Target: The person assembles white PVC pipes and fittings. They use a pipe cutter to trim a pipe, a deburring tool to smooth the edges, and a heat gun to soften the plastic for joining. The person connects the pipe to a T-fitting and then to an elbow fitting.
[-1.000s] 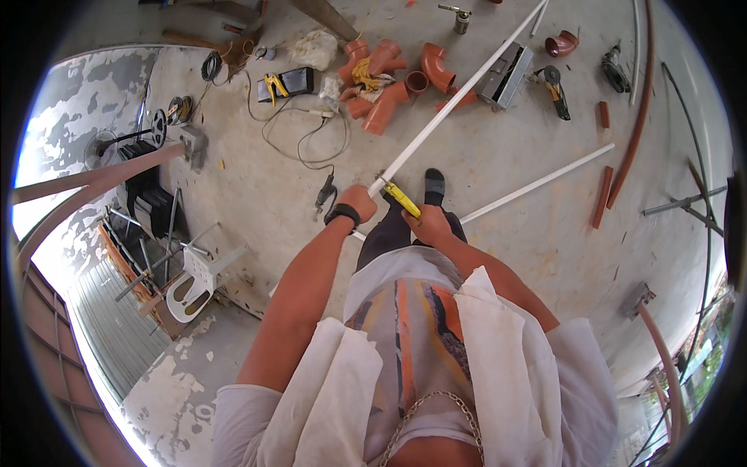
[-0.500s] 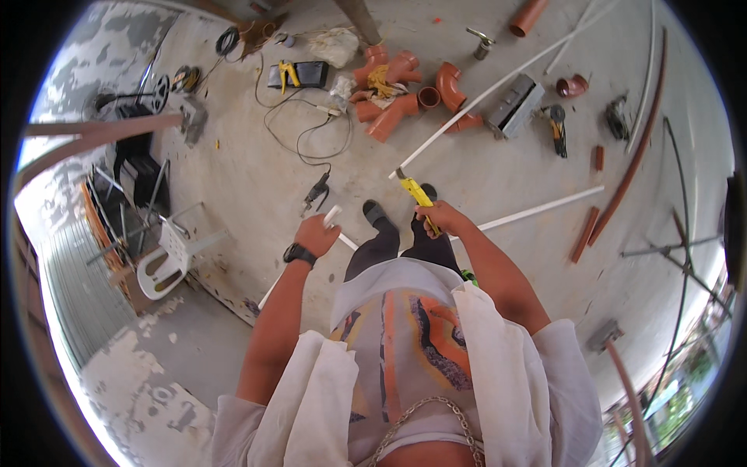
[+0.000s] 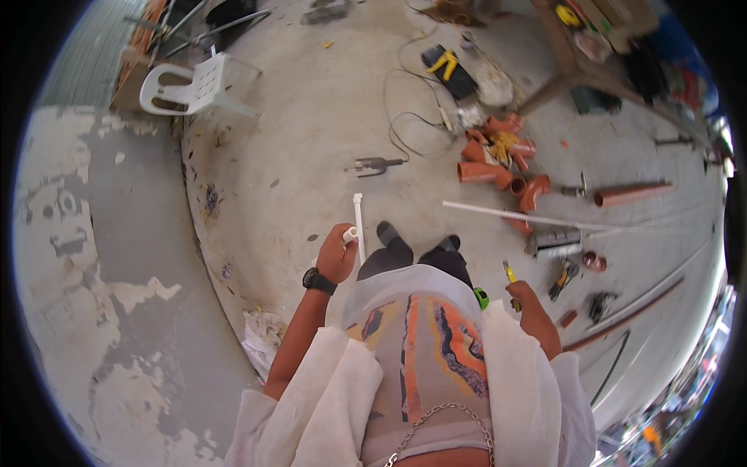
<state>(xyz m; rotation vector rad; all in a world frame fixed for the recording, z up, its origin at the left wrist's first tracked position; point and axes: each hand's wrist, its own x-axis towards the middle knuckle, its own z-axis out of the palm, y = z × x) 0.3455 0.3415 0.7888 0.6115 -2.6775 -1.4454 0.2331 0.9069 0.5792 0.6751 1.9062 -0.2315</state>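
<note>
My left hand [image 3: 336, 257], with a black watch on its wrist, is closed around a white plastic pipe [image 3: 350, 233]. One open end of it shows at the fingers; the rest is hidden by the hand and arm. Just beyond, another white pipe [image 3: 359, 222] with a fitting at its end appears beside my left foot. Out to the right, my right hand [image 3: 521, 293] grips a yellow hand tool [image 3: 509, 272] that looks like a pipe cutter. A green tape measure [image 3: 482, 297] sits at my waist.
Orange pipe fittings [image 3: 484, 173] lie heaped ahead right, near a long white pipe [image 3: 486, 208] and a grey metal box [image 3: 559, 243]. A welding electrode holder [image 3: 376, 166] with its cable is on the floor. A white plastic chair [image 3: 204, 89] stands far left; a wooden table [image 3: 556, 39] stands far right.
My body and view have turned left, so the floor items now appear farther right. My right hand has moved out from in front of me to my right side; both hands keep their hold.
</note>
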